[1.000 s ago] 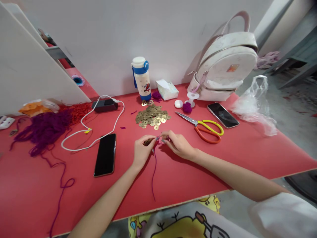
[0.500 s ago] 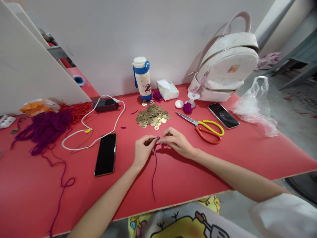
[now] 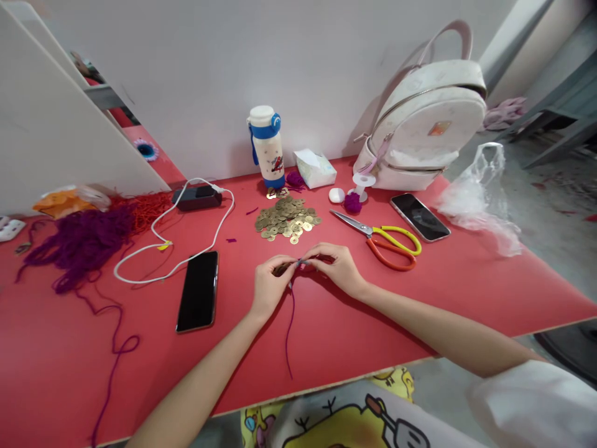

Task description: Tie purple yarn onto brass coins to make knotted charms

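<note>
Left hand (image 3: 269,287): thumb and fingers clamped on a purple cord (image 3: 293,306), with what look like brassy discs (image 3: 281,269) tucked inside the curled fingers. Right hand (image 3: 342,272): thumb and forefinger pinched on the same cord, tips almost meeting your left ones. The exact crossing of the cord is too small to read.

Main risk, as I judge it: your left hand does two jobs. Ease that pinch and the discs could slide or fan out, or the cord could slacken where your fingertips meet. Too hard a pull from the right might drag it out of the left grip.

Cord's tail hangs below your left hand and lies toward the near edge of the red table (image 3: 252,373); a forearm or sleeve could snag it.

Just beyond your fingers, a loose pile of holed discs (image 3: 286,219). A forward knuckle could scatter it.

Right of the pile, scissors (image 3: 368,231) lie with blades slightly parted, points toward the discs. Reaching across without looking risks a nick.

Farther left, past the black phone (image 3: 198,292), a purple yarn heap (image 3: 88,239) trails a looped strand (image 3: 125,351) to the table's edge. White cable (image 3: 140,282) lies near; a tug on the yarn might tangle both.
</note>
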A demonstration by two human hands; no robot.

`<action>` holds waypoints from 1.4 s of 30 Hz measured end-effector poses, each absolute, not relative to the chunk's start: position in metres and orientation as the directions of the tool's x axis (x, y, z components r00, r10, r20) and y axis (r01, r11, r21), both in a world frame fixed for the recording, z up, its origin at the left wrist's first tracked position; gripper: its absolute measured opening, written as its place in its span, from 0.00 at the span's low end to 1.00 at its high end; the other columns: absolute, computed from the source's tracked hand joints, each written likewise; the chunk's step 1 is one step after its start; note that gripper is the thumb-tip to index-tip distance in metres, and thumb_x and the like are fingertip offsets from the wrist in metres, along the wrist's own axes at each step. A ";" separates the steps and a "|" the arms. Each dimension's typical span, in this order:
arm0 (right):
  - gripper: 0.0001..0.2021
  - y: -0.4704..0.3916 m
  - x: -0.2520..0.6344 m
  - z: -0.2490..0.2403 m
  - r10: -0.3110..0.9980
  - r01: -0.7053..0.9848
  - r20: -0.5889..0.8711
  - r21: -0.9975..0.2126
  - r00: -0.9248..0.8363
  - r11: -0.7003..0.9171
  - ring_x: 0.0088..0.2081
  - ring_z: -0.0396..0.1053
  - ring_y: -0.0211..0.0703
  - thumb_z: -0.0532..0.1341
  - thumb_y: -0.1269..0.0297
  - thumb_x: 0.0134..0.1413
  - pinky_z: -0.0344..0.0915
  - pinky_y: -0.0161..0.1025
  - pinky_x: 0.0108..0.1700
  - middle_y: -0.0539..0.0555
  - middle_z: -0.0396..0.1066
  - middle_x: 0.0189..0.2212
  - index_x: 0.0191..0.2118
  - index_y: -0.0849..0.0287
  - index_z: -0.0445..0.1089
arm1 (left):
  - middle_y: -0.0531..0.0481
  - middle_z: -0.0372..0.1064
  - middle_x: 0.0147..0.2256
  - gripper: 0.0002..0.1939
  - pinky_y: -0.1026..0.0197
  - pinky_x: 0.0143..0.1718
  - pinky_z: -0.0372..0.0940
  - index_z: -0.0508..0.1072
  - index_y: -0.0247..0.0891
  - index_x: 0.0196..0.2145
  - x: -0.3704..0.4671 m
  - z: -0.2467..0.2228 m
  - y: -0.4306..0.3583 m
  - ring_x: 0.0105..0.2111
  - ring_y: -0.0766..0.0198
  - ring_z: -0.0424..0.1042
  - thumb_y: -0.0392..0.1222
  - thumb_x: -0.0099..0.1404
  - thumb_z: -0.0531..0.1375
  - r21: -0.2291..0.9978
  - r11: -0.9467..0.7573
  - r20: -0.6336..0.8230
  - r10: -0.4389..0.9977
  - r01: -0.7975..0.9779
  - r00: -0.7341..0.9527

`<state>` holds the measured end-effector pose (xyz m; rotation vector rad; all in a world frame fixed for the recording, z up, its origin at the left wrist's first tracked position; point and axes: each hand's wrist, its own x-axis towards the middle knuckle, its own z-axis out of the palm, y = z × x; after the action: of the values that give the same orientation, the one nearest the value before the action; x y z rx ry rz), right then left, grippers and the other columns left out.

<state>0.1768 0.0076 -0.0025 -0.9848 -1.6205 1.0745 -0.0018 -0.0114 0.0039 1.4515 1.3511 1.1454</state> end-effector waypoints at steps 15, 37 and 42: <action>0.05 0.009 0.174 -0.004 0.970 0.076 0.123 -0.987 -0.208 0.142 0.26 0.69 0.37 0.65 0.63 0.52 0.65 0.33 0.26 0.51 0.74 0.27 0.31 0.59 0.75 | 0.46 0.78 0.32 0.07 0.60 0.35 0.72 0.80 0.38 0.30 -0.001 0.005 -0.013 0.32 0.58 0.77 0.43 0.58 0.64 0.962 -0.095 0.089 0.995 0.256 0.035; 0.13 0.014 0.181 -0.002 0.956 0.039 0.147 -0.986 -0.256 0.162 0.34 0.74 0.42 0.58 0.56 0.62 0.71 0.39 0.38 0.53 0.75 0.31 0.36 0.58 0.75 | 0.46 0.79 0.33 0.06 0.59 0.39 0.72 0.80 0.37 0.30 -0.001 0.004 -0.012 0.33 0.58 0.78 0.41 0.57 0.65 0.967 -0.083 0.079 0.997 0.241 0.026; 0.05 0.018 0.184 -0.001 0.908 0.140 0.264 -0.936 -0.326 0.323 0.39 0.72 0.44 0.64 0.64 0.56 0.68 0.41 0.44 0.54 0.75 0.34 0.34 0.55 0.78 | 0.47 0.78 0.31 0.06 0.61 0.34 0.72 0.79 0.37 0.30 -0.001 0.006 -0.012 0.30 0.60 0.77 0.42 0.57 0.64 0.975 -0.070 0.062 0.997 0.212 0.045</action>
<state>0.1844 0.0175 -0.0007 -0.9496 -1.7055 1.0923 -0.0007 -0.0120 0.0058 1.4345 1.3048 1.1199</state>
